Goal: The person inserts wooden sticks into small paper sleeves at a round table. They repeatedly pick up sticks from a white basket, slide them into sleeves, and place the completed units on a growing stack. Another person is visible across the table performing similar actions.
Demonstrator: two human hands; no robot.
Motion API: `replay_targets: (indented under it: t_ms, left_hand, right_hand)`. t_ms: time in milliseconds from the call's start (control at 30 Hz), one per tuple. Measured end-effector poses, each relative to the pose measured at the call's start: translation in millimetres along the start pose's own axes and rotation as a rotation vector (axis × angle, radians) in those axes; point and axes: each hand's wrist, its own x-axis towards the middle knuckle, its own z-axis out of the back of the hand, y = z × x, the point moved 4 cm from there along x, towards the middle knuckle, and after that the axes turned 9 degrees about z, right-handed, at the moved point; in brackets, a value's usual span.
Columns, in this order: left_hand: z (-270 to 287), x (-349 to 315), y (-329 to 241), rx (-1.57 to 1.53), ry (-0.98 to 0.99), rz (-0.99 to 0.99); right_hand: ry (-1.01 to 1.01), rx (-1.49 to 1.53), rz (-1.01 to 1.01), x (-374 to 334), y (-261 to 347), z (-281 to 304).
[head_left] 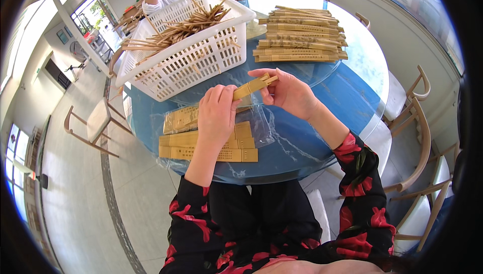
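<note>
Both hands grasp one paper chopstick sleeve [254, 85] just in front of the white basket [186, 58]: left hand [217, 115] fingers pinch its near end, right hand [287, 93] fingers its far end.

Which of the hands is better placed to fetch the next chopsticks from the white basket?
Probably the left hand: it lies nearer the white basket. The right hand pinches the paper sleeve at its open end.
</note>
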Motion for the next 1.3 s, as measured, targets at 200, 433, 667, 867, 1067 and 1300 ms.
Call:
replay_targets:
  t_ms: [200, 433, 667, 867, 1067, 1300]
  left_hand:
    - [-2, -1, 1, 0.015, 0.003, -0.001]
    - [-4, -2, 2, 0.105, 0.044, 0.002]
    - [-6, -2, -1, 0.063, -0.030, -0.038]
    - [-6, -2, 0, 0.097, 0.008, -0.053]
    - [-7, -1, -4, 0.090, 0.020, -0.063]
    - [-7, -3, -1, 0.136, 0.031, -0.066]
  right_hand:
    - [0.031, -0.241, 0.017, -3, -12, -1]
    - [-0.028, -0.306, -0.043, -3, -7, 1]
    - [0.066, 0.003, -0.036, 0, -5, 5]
    - [0.024, -0.228, -0.097, -2, -12, 5]
    - [0.026, -0.325, -0.067, -6, -7, 11]
    - [0.047, -0.354, -0.084, -4, -7, 8]
